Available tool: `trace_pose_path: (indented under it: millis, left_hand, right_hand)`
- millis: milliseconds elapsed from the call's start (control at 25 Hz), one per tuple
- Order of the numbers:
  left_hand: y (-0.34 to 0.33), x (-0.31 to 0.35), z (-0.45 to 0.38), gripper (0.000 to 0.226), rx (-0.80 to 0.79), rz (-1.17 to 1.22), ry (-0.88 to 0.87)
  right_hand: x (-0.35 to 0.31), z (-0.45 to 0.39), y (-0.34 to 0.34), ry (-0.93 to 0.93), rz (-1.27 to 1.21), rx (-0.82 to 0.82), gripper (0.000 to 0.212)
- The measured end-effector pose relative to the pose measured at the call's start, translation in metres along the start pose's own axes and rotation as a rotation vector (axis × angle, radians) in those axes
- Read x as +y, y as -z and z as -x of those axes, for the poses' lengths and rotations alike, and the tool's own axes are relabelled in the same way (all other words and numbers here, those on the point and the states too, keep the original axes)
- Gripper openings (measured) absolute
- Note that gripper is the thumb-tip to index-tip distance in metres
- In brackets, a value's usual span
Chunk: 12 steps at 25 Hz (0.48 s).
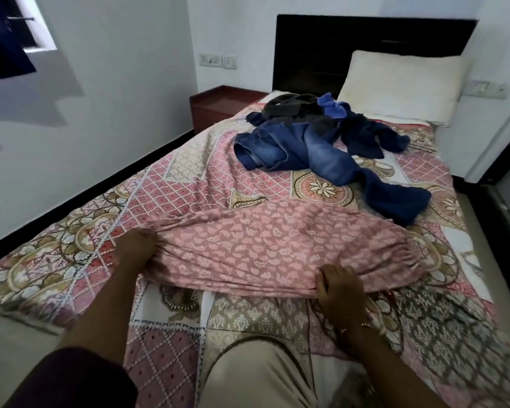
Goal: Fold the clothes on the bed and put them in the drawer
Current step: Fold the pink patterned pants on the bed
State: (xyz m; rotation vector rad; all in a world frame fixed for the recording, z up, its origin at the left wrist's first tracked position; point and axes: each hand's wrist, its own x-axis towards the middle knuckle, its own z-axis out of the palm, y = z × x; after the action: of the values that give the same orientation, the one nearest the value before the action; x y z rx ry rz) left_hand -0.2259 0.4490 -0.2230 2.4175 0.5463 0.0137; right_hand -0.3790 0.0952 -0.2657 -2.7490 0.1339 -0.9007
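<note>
A pink patterned garment (277, 248) lies flat across the near half of the bed (189, 172). My left hand (136, 248) grips its left end, fingers bunched in the cloth. Along its near edge, toward the right, my right hand (339, 285) pinches the fabric. Farther up the bed lies a heap of clothes: blue jeans (312, 154), a dark grey garment (295, 106), a bright blue piece (333, 106) and a navy garment (368, 136).
A white pillow (401, 86) leans on the dark headboard (336, 42). A reddish-brown bedside table (218, 101) stands left of the bed's head, against the white wall. My knee in beige cloth (265, 375) rests on the bed's near edge.
</note>
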Motion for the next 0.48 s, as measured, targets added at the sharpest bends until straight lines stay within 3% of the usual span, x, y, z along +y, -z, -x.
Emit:
trace_pose_path:
  millis: [120,240,280,360,480]
  left_hand:
    - [-0.015,0.01,0.019,0.052,0.239,-0.353,-0.005]
    - [-0.028,0.053,0.046,0.049,0.278,-0.3,-0.331]
    - [-0.037,0.075,0.061,0.041,0.205,-0.194,-0.474]
    - [-0.059,0.125,0.099,0.033,-0.087,-0.037,-0.698]
    - [-0.101,0.184,0.164,0.046,-0.513,-0.105,-0.877]
  right_hand:
    - [0.019,0.007,-0.005,-0.037,0.033,-0.044,0.029]
    - [0.025,0.008,-0.001,-0.224,-0.054,0.063,0.028]
    - [0.029,0.005,0.002,-0.346,-0.078,0.113,0.03]
    - [0.047,-0.001,0.009,-0.677,-0.146,0.241,0.037]
    - [0.078,-0.016,0.032,-1.187,-0.37,0.307,0.03]
